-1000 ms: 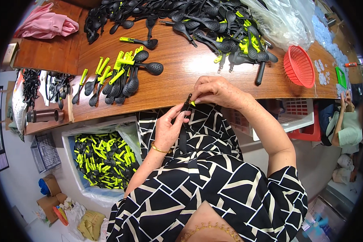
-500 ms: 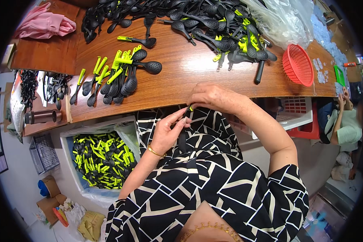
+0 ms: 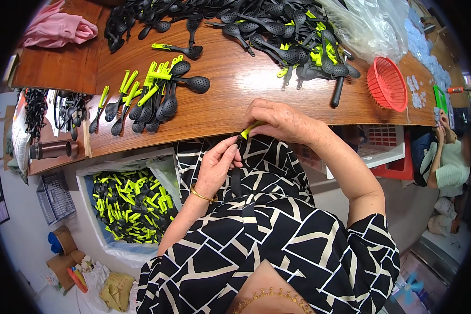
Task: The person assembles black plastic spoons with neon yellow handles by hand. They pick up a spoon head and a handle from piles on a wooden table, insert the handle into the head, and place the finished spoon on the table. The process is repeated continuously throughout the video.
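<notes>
At the table's near edge both my hands are closed on one small spoon [image 3: 246, 132], of which a lime-green handle and a bit of black show. My right hand [image 3: 278, 122] pinches the green end from above. Below and to the left, my left hand [image 3: 216, 166] grips the black part between thumb and fingers; the rest is hidden by the fingers. Left of my hands on the table lies a cluster of black slotted spoons [image 3: 168, 106] with lime-green handles. One more such spoon [image 3: 192, 52] lies behind it.
A large heap of black spoons [image 3: 267, 26] covers the far table. A red basket [image 3: 386, 83] and clear plastic bag [image 3: 369, 31] are at right. A lined crate [image 3: 97, 220] of black-and-green utensils stands below left. Another person's arm [image 3: 438, 149] shows far right.
My right hand has shifted slightly, and more of the lime-green handle shows between my hands. My left hand has tilted and closed further around the black part.
</notes>
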`<state>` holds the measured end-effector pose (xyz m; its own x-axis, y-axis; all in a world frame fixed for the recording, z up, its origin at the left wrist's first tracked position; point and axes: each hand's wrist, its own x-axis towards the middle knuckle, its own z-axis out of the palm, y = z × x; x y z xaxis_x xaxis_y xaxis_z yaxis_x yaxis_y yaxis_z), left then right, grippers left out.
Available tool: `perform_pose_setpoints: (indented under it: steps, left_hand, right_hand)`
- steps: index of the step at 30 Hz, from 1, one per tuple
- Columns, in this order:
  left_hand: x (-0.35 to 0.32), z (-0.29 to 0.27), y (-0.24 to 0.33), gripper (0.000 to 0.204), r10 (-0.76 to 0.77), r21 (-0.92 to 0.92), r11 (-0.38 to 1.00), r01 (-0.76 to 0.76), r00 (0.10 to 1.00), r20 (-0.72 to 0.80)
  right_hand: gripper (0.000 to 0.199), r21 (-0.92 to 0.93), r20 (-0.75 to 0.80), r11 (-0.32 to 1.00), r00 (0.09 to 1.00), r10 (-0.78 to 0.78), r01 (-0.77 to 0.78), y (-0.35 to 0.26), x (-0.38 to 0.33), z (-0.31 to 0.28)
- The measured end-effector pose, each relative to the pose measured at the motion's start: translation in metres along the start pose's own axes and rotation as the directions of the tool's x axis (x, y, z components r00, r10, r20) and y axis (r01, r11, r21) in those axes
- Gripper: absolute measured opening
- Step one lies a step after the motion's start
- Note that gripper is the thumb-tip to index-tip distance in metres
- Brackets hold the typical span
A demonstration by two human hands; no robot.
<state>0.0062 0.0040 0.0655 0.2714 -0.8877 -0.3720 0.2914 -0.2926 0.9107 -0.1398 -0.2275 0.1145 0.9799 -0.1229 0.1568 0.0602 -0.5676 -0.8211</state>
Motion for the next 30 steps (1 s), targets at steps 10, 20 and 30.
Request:
perform_pose_setpoints:
  steps: [10,20,30]
  left_hand:
    - [0.004,-0.005,-0.003,0.04,-0.017,-0.056,0.998,0.02,0.999,0.041]
    - [0.005,-0.016,0.006,0.04,-0.036,0.129,0.991,0.021,0.992,0.119]
    - [0.006,-0.018,0.003,0.037,-0.123,-0.072,0.988,0.137,0.976,0.177]
  right_hand:
    - [0.016,0.083,0.08,0.996,0.996,-0.034,0.027,0.001,0.002,-0.009]
    - [0.014,-0.078,0.131,0.994,0.99,-0.061,0.071,-0.003,0.0,0.003]
    - [0.015,-0.015,0.126,0.998,0.99,-0.065,0.068,-0.006,0.001,-0.004]
